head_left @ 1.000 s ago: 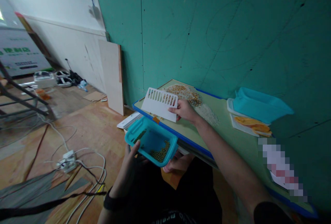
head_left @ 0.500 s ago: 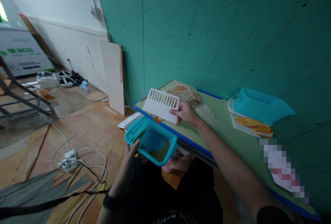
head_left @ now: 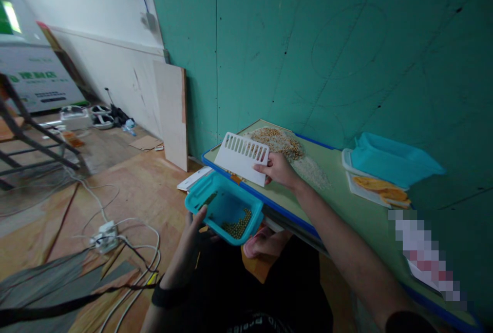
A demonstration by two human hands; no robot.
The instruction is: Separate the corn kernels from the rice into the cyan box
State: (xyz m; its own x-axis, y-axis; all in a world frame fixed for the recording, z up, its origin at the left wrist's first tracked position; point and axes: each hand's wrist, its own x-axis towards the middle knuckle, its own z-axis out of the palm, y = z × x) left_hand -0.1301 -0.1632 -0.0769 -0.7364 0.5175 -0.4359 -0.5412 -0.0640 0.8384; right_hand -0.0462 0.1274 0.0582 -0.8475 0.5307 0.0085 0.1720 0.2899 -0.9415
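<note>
My left hand point(head_left: 194, 228) grips the left side of a teal basin point(head_left: 227, 202), its thumb over the rim. Small greenish-brown beads point(head_left: 239, 225) lie in the basin, which is beside and below the table's front edge. In my right hand point(head_left: 279, 170) is a white slotted scraper point(head_left: 242, 161), pinched at its right edge and tilted, slots upward, over the near edge of the table point(head_left: 335, 199). Behind it, a pile of tan beads mixed with pale grains point(head_left: 279, 140) lies on the tabletop, with finer pale grains point(head_left: 314, 171) to the right.
A second teal basin point(head_left: 396, 161) and an orange cloth point(head_left: 381, 189) on a white tray are at the table's right. A green wall point(head_left: 288, 40) stands behind. On the floor at left are a power strip point(head_left: 106, 235) and cables. A board point(head_left: 173, 117) leans by the wall.
The view has shifted slightly, so the surroundings appear a little further right. Both hands keep their holds on the basin and the scraper, with hardly any movement.
</note>
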